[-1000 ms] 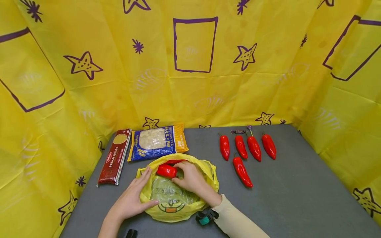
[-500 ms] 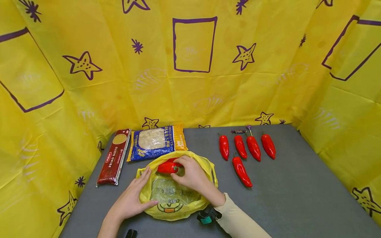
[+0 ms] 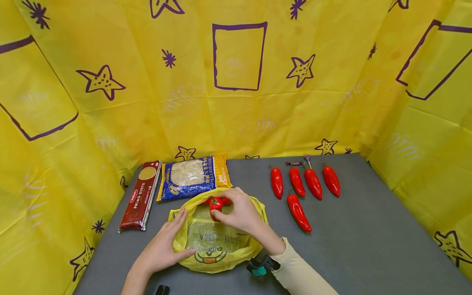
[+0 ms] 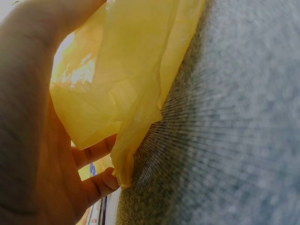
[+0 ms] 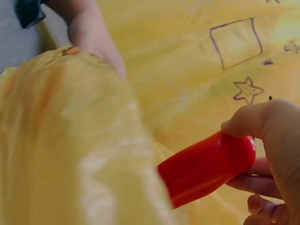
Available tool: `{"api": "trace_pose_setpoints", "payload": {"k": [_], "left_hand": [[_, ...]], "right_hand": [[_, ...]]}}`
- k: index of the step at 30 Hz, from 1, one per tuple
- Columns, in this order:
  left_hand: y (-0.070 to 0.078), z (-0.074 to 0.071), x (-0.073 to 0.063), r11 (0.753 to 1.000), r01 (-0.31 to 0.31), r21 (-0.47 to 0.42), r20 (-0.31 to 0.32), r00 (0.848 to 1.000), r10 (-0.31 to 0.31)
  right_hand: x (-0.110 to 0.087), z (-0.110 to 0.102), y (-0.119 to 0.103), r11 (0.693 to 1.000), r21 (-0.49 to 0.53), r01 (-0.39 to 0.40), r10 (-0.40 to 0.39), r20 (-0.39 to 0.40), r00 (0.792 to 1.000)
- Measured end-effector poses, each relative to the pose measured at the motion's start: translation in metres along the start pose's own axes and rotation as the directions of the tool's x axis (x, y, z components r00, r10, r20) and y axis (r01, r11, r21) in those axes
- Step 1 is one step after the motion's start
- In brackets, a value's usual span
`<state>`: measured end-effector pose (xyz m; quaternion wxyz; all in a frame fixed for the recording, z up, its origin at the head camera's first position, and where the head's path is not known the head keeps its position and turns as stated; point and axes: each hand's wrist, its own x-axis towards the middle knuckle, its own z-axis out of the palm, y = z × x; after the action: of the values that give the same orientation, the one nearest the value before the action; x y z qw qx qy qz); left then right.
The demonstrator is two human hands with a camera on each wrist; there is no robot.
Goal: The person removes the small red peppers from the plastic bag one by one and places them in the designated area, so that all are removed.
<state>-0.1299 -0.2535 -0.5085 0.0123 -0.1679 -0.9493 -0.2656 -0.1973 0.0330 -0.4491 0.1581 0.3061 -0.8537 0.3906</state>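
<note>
A yellow plastic bag (image 3: 217, 264) lies with its mouth open toward me in the head view. My right hand (image 3: 241, 211) pinches a red pepper (image 3: 215, 203) between thumb and fingers at the bag's mouth, its green stem end up. In the right wrist view the bag's side hides the lower end of the pepper (image 5: 206, 171). More red shows behind it inside the bag, partly covered by my hand. Along the bag's left side rests my left hand (image 3: 164, 246), fingers stretched and thumb on the front rim. The left wrist view shows its fingers behind the yellow plastic (image 4: 136, 61).
Several red peppers (image 3: 298, 213) lie on the grey table (image 3: 368, 237) to the right, beside a wrapped candy (image 3: 293, 163) and a lollipop (image 3: 308, 160). Behind and left are a blue pasta bag (image 3: 189, 176) and a red spaghetti pack (image 3: 141, 196). Yellow cloth (image 3: 239, 119) encloses the table.
My right hand has turned the pepper from lying sideways to stem up and has drawn slightly back and to the right. The left hand stays on the bag.
</note>
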Motion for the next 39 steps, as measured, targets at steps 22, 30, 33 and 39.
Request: {"api": "trace_pose_setpoints", "payload": {"k": [22,30,33,39], "left_hand": [[-0.003,0.002,-0.004,1.000,0.001,-0.009,-0.007,1.000,-0.001],[-0.001,0.000,-0.002,1.000,0.001,-0.001,-0.004,1.000,-0.001],[0.000,0.000,-0.001,1.000,0.003,-0.001,0.001,1.000,-0.003],[0.001,-0.001,-0.001,1.000,0.005,-0.004,0.002,1.000,-0.005]], "right_hand": [[0.001,-0.021,-0.002,0.967,0.252,-0.032,0.060,-0.101,0.993],[0.002,-0.026,0.005,0.955,0.298,0.005,0.043,-0.153,0.987],[0.002,-0.029,0.008,0.949,0.316,-0.001,0.052,-0.154,0.987],[0.000,-0.038,0.014,0.947,0.321,0.001,0.052,-0.156,0.986]]}}
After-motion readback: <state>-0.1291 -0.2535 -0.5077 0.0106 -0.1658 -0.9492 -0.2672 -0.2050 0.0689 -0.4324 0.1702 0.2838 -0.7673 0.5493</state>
